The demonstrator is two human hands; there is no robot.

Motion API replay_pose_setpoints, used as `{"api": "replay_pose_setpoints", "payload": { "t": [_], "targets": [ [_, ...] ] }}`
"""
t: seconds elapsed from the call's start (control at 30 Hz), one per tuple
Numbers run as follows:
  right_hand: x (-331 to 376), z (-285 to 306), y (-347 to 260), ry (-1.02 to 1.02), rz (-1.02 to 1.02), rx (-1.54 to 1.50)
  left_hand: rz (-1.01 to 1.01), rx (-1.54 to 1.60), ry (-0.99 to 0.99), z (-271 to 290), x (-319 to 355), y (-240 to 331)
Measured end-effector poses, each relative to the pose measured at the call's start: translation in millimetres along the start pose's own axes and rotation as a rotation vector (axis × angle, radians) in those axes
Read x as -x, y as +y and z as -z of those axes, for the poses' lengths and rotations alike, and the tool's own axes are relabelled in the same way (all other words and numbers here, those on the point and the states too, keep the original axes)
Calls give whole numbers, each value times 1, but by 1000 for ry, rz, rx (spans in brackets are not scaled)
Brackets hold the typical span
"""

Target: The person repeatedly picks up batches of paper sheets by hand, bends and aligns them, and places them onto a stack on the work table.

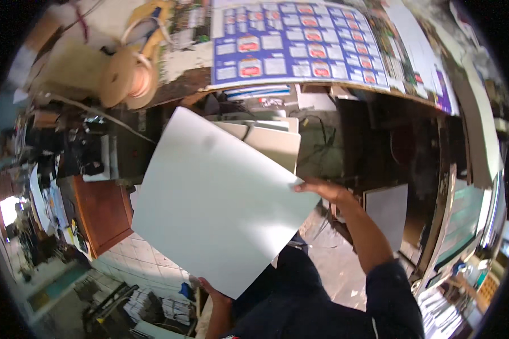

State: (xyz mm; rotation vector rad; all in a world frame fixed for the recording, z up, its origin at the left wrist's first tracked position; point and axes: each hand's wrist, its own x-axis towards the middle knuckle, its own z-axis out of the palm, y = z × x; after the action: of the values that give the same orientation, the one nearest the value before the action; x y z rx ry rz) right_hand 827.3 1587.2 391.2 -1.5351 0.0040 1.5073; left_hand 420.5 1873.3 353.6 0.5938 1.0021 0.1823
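Evidently, a large white sheet (220, 203) is held up, tilted, in front of the workbench (186, 59); the right hand (328, 191) grasps its right corner and the left hand (214, 292) its lower edge, fingers partly hidden. Lifting appears complete; setting down remains undone. The visible face is blank. A blue printed sheet (294, 53) lies apart, on the bench.

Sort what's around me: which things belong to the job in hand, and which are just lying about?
In hand:
- large white rectangular sheet
- bare right hand, gripping its right corner
- bare left hand, at its lower edge

Apparently lying about:
- blue-and-white printed sheet on the bench
- tan round spool wound with pinkish strand
- reddish-brown flat panel
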Motion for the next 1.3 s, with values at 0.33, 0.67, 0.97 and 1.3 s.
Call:
{"api": "replay_pose_setpoints", "payload": {
  "t": [0.33,0.67,0.97,1.3],
  "targets": [
    [28,-165,242,304,38,-721,147,-284,9,46,-55,126],
    [0,-268,206,484,504,-1067,204,-630,-289,18,-186,218],
    [55,-277,196,1126,111,-327,-660,-1644,-86,64,-119,249],
    [47,-308,163,1361,-18,234,-669,-1585,-88,33,-64,232]
  ]
}}
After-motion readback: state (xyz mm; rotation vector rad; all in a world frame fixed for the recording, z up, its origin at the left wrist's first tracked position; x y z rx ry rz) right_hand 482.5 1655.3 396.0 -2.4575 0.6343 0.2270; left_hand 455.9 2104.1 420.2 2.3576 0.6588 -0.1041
